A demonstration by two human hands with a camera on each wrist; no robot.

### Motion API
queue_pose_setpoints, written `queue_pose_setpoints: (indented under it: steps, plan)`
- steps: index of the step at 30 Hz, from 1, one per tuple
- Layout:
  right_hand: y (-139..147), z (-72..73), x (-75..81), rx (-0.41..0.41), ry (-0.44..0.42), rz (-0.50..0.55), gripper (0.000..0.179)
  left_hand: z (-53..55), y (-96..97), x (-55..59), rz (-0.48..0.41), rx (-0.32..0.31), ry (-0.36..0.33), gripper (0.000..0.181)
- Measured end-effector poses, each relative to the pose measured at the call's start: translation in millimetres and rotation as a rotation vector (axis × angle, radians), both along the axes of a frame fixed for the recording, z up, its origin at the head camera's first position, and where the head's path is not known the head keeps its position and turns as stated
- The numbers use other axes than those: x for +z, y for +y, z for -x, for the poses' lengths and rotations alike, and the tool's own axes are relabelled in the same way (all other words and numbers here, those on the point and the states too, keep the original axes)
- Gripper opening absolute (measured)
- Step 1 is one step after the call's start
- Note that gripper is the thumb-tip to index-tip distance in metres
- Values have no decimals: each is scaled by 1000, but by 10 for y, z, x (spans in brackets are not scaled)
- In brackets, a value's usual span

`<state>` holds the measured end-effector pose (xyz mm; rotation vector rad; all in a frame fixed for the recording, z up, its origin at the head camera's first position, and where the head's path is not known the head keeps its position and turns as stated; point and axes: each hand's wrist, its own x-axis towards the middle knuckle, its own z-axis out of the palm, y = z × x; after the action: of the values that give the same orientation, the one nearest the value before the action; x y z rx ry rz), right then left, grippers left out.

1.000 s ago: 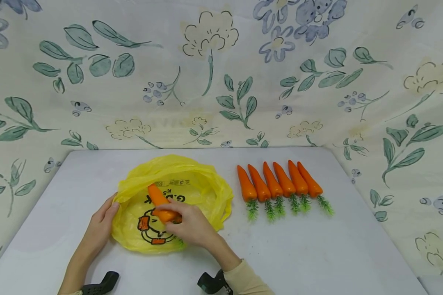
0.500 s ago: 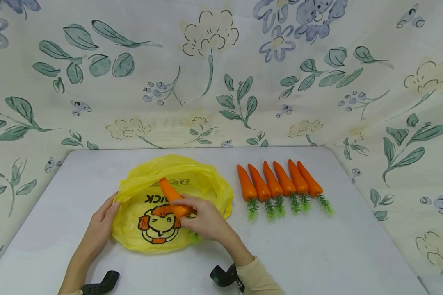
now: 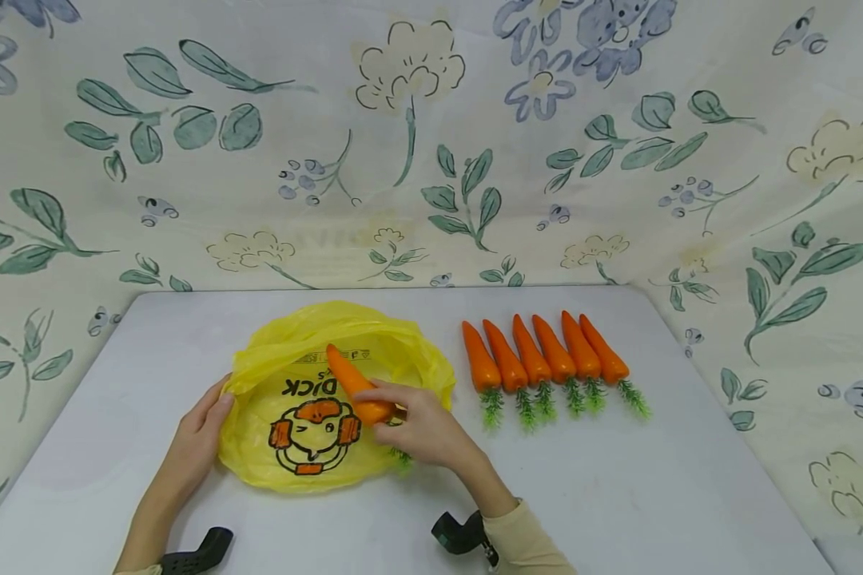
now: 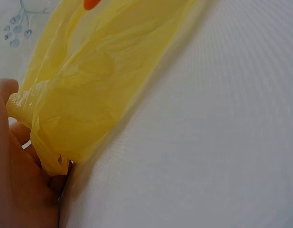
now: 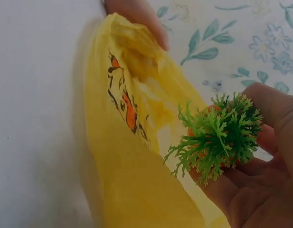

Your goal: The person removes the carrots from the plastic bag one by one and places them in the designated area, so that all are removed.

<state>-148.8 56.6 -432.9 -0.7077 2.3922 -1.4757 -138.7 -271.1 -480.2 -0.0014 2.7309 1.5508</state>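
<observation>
In the head view my left hand (image 3: 200, 431) grips the left edge of a yellow plastic bag (image 3: 255, 459); the left wrist view shows the bunched film (image 4: 75, 114) between thumb and fingers. The bag lies on its side with its mouth spread, a cartoon face printed on it. My right hand (image 3: 427, 431) holds an orange toy carrot (image 3: 349, 382) over the right part of the bag, tip pointing up and left. Its green leafy top (image 5: 222, 137) faces the right wrist camera and hides most of the carrot there.
Several more toy carrots (image 3: 534, 363) lie in a row right of the bag, tips away from me and leaves toward me. They rest on a white table (image 3: 618, 495). A floral cloth (image 3: 417, 216) stands behind the table and along its sides.
My right hand has moved right with the carrot, from over the bag's middle toward its right side, uncovering more of the printed face. The left hand and the bag have stayed nearly still.
</observation>
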Motion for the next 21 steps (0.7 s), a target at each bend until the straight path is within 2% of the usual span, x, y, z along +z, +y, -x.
queue_pose_setpoints:
  steps: [6, 12, 21]
  plan:
    - [146, -10, -2, -4, -4, 51, 45, -3, -1, -8, 6, 3, 4, 63]
    - [255, -26, 39, 3, -96, 149, 44, -2, 0, -9, 5, 3, 3, 64]
    - [367, -36, 103, -27, -108, 169, 41, -5, 8, 2, 4, 3, 0, 64]
